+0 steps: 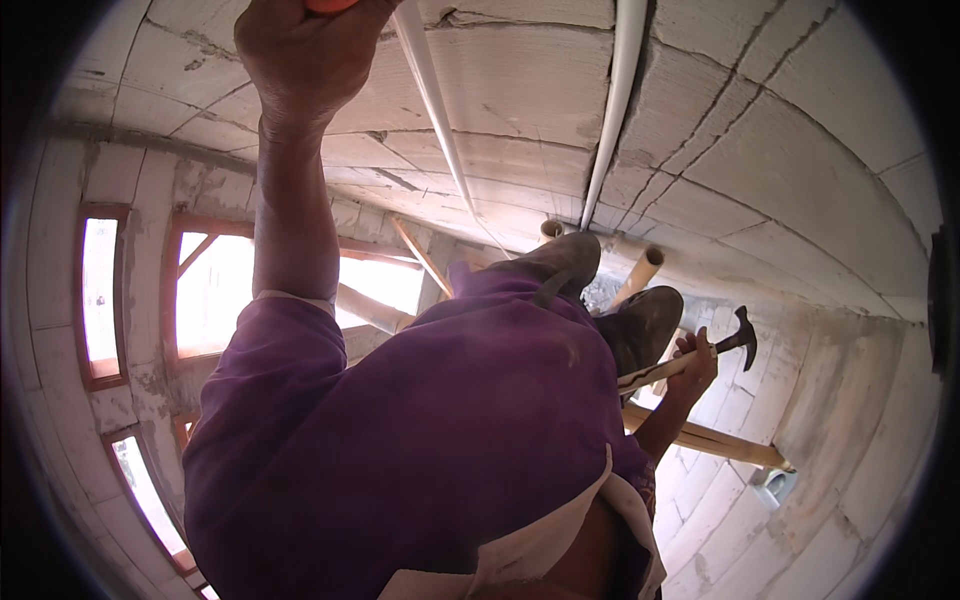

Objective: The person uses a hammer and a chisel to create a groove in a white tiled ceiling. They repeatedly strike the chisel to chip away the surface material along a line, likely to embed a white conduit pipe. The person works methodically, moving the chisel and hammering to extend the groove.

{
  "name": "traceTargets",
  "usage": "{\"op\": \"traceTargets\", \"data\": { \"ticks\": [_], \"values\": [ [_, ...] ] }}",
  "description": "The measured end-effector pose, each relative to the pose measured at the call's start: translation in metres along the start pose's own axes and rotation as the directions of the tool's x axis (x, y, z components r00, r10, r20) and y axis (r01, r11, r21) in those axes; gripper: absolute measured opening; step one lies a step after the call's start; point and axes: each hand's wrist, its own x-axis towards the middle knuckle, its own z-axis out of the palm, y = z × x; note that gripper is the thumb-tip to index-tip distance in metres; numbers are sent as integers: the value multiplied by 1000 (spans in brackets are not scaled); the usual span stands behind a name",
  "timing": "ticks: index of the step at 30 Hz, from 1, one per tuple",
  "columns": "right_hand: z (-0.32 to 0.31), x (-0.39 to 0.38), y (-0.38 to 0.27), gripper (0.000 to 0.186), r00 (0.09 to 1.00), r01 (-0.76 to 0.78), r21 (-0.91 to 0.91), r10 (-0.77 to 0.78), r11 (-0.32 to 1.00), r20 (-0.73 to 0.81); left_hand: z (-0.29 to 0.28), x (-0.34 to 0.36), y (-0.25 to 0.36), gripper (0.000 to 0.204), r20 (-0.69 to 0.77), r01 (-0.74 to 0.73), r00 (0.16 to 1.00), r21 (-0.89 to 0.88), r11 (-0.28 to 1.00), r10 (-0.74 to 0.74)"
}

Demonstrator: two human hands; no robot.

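My left hand (305, 65) is stretched out at the top edge, its fingers closed on a rounded orange thing (330, 4); most of that is cut off, so its kind does not show. In my right hand (697, 366) is a claw hammer, gripped by its pale wooden handle (648, 376) close below the dark metal head (742, 338). The hammer is held low beside my dark shoes (645, 322). Ahead of me rises a pale block wall (530, 90), where two white pipes (617, 95) run, one of them along a groove.
Ends of bamboo poles (643, 268) stick up near my feet. Another wooden pole (725, 443) crosses on the right toward the side wall (850, 420). Brown-framed window openings (175, 290) are on the left. Long cut grooves (715, 115) score the block wall.
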Motion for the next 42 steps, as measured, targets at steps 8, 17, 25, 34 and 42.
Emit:
{"op": "traceTargets", "data": {
  "ticks": [8,17,25,34,42],
  "values": [
    [-15,-2,10,26,998,55,-1,-55,998,26,-34,2,-10,24,5,186,982,-119,975,-187],
    [-18,13,9,23,999,-24,42,26,999,-43,-49,6,-30,30,-165,253,955,26,967,-245],
    [-13,6,15,21,967,226,-17,-222,974,121,-7,-12,-18,33,-173,138,973,-92,986,-152],
    [-6,-11,2,23,999,-4,48,6,999,-49,-17,-17,-18,35,-185,142,972,-17,990,-143],
    [-11,-8,-1,23,998,4,62,0,998,-64,-24,-29,-12,32,-154,189,968,-80,979,-199]
  ]
}}
